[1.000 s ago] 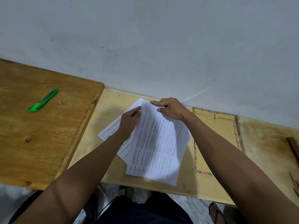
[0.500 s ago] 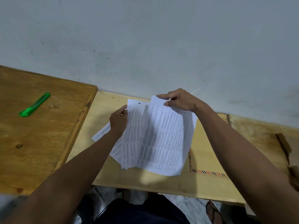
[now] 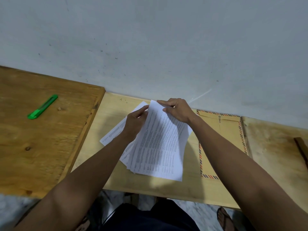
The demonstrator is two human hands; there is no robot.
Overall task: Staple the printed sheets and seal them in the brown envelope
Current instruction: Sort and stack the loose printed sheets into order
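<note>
Envelope (image 3: 223,140) right of sheets (image 3: 160,147)

matt paper sheets (image 3: 158,147), wood table (image 3: 113,117)

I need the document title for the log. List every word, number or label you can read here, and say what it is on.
No text here can be read.
Printed sheets, held by the left hand and right hand: dense lines of print, too small and blurred.
Sheet underneath: print also blurred.
Brown envelope: striped border only, no writing visible.
Green utility knife: no label legible.
</note>
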